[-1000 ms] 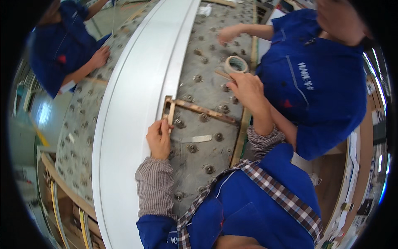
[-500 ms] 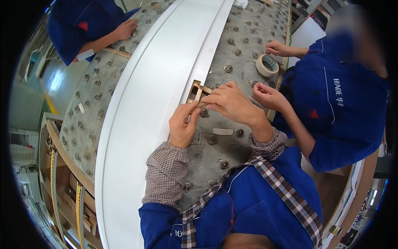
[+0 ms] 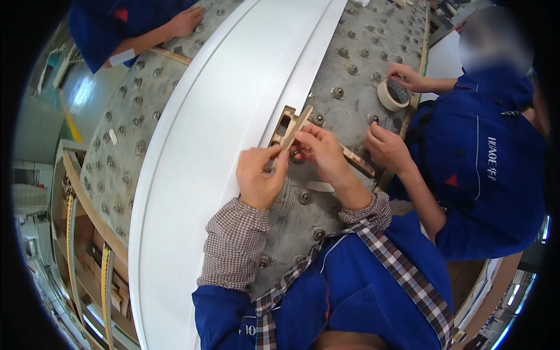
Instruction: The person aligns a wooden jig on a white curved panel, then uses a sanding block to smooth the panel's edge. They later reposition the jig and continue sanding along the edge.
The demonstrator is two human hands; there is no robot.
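Observation:
A long white panel (image 3: pixel 198 146) lies on the metal table studded with roller balls. At its right edge sits a brass-coloured slotted fitting (image 3: pixel 283 123). In front of the fitting, my left hand (image 3: pixel 258 178) pinches the lower end of a narrow tan strip (image 3: pixel 300 123) between thumb and fingers. My right hand (image 3: pixel 325 156) has its fingertips closed against the same strip from the right. A brass-coloured bar (image 3: pixel 359 163) shows beyond my right hand; whether it joins the fitting is hidden. Beneath my right wrist lies a small pale strip (image 3: pixel 320 186).
A co-worker in blue (image 3: pixel 478 157) stands at the right, one hand by a roll of masking tape (image 3: pixel 392 95), the other at the table. Another person's hand (image 3: pixel 188 21) rests at the far left. Wooden racking (image 3: pixel 96 204) stands along the left table edge.
My right hand has drawn down and back, and the tan strip now stands out upright between my hands. The brass bar has come into sight on the right. The view has shifted slightly.

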